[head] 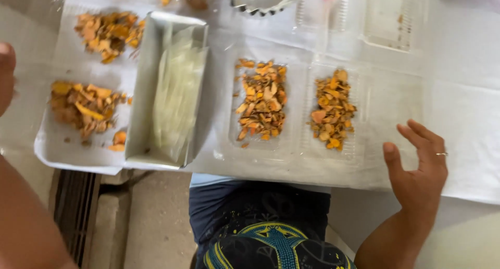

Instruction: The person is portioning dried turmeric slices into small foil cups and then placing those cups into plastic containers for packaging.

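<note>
Right hand: your right hand (419, 167) hovers at about 4 o'clock in the view, fingers spread and empty, palm down over the white cloth (469, 107).
Left hand: your left hand (6, 73) shows only as a sliver at 9 o'clock; you cannot tell how its fingers stand.
Nearest thing: the right clear tray of dried orange pieces (332, 110) lies at 10 o'clock from your right fingers, near but not touching (the thumb points toward its lower corner).
Second tray: the left clear tray of dried orange pieces (262, 99) sits just beside the first, farther out at 9 o'clock from the hand.
Step in hand: by the look of it, you are between grips, the hand poised beside the filled trays and nothing yet taken.
Next move calls for: a short reach up and left, then a level hold on the tray rim, since the loose pieces would spill if tipped.
Around: a metal box of clear bags (166, 92) at centre left, loose orange heaps (86, 107) beyond it at 9 o'clock.
</note>
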